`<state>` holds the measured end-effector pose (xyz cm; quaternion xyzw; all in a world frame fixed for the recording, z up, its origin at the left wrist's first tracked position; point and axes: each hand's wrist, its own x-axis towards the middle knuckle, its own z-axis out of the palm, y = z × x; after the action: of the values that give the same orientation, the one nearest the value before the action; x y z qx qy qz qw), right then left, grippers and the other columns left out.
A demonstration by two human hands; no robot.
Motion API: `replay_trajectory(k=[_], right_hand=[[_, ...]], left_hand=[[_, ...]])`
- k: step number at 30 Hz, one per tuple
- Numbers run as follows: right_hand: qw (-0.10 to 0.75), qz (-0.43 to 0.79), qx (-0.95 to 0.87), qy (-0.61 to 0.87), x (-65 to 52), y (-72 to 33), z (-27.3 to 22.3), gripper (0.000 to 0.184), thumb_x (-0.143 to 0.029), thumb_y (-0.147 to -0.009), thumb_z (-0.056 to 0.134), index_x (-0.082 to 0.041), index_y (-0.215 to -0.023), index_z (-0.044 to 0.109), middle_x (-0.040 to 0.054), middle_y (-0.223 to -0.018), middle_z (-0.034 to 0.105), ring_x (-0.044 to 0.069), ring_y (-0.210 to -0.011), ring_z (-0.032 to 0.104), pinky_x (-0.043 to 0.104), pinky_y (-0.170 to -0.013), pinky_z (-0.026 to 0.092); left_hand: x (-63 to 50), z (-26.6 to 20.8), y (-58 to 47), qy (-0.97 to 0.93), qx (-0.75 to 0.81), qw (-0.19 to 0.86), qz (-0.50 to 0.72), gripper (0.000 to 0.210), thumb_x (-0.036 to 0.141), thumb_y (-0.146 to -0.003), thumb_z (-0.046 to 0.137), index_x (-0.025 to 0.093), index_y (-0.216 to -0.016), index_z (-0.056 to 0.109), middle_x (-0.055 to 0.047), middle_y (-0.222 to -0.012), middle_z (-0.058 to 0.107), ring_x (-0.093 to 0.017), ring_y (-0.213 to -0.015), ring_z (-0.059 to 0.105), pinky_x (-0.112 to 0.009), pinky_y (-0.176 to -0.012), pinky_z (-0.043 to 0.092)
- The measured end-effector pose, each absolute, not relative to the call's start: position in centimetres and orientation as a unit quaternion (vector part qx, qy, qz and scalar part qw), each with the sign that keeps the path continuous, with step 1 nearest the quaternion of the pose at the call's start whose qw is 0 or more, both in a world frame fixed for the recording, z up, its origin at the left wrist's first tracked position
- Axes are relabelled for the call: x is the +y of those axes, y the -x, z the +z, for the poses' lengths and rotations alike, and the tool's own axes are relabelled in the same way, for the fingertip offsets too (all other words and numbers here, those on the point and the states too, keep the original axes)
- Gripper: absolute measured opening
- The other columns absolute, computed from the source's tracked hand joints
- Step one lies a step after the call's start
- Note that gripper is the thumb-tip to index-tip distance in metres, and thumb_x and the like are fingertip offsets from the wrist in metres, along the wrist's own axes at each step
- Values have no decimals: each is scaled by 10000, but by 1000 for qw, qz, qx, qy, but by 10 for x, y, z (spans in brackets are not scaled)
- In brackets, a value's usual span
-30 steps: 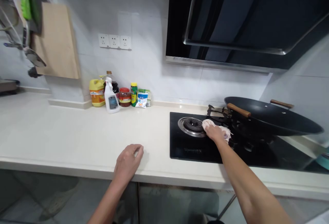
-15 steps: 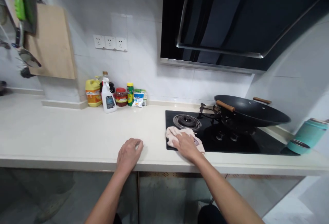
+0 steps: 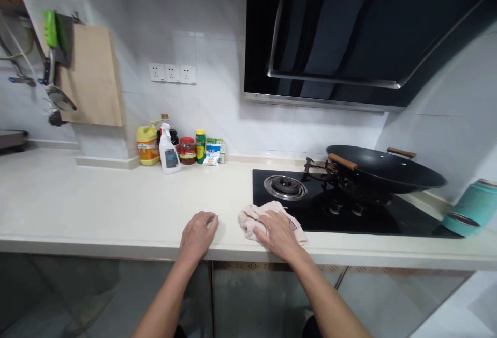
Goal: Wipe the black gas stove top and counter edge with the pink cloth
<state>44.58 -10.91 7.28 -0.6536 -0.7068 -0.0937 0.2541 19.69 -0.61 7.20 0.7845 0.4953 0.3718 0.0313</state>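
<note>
My right hand (image 3: 276, 232) presses down on a crumpled pale pink cloth (image 3: 250, 219), its fingers spread over it. The cloth lies across the front left corner of the black gas cooktop (image 3: 310, 214) and partly on the white countertop (image 3: 116, 203). Behind it is the exposed left burner (image 3: 286, 187). My left hand (image 3: 198, 237) rests near the counter's front edge, left of the cloth and apart from it. Its fingers are loosely bent, with a gap beside the thumb, and I see nothing in them.
A black wok (image 3: 388, 170) with wooden handles sits over the right burner. Beyond it stand a turquoise container (image 3: 476, 206) and its lid-like cup. Along the wall are a yellow jug (image 3: 147, 146), a white spray bottle (image 3: 169, 154) and a red-lidded jar (image 3: 188, 150). The range hood (image 3: 322, 32) overhangs the cooktop.
My right hand has slid the cloth slightly left and toward me, partly off the cooktop onto the counter. The left hand stays in place; the view has shifted a little.
</note>
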Motion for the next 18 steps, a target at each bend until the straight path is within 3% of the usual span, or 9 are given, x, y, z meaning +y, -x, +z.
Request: replay_trajectory(k=[7,14,18], right_hand=[[223,-125,-637,727,-139,-527,73,360,-429,-997,479,-237,-1234,671,89,-1179,687,241,-1132,564,367,-1000,338],[213,-176,-576,770,-193,-618,55,332,-398,-989,446,-200,-1085,693,95,-1129,708,235,-1074,604,347,-969,380],[207,-190,-453,846,-224,-667,56,378,-431,-988,420,-174,-1069,685,129,-1070,710,260,-1039,615,352,-905,409]], left_hand=[[2,72,-195,-784,509,38,354,375,426,-914,430,221,-965,741,-65,-1061,768,-248,-1033,679,-336,-922,496],[8,71,-195,-789,516,47,332,430,485,-913,409,229,-988,746,-65,-1088,768,-262,-1056,672,-347,-922,496],[6,73,-196,-788,519,46,327,442,491,-923,393,230,-995,743,-66,-1101,765,-265,-1067,670,-348,-925,490]])
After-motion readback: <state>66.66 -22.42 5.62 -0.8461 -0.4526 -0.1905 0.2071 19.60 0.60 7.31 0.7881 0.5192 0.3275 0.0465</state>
